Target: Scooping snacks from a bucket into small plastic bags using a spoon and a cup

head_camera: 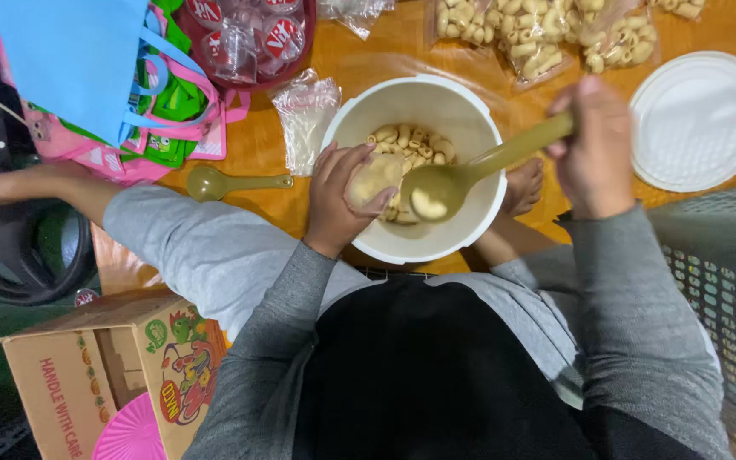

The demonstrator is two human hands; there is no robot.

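Olive plastic ladle (440, 192), gripped in right hand's (594, 149) curled fingers, hovers loaded over white bucket (479, 128); left hand (334, 200) pinches small clear bag (375, 177) at its near-left rim. Risk: narrow bag mouth, shell crackers (406, 145) spilling

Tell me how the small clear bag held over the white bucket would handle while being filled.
The small clear bag looks thin and floppy, so it probably sags unless the left hand keeps its mouth open. The snack pieces in the white bucket look puffy and light, so it likely stays light. The film may be slippery.
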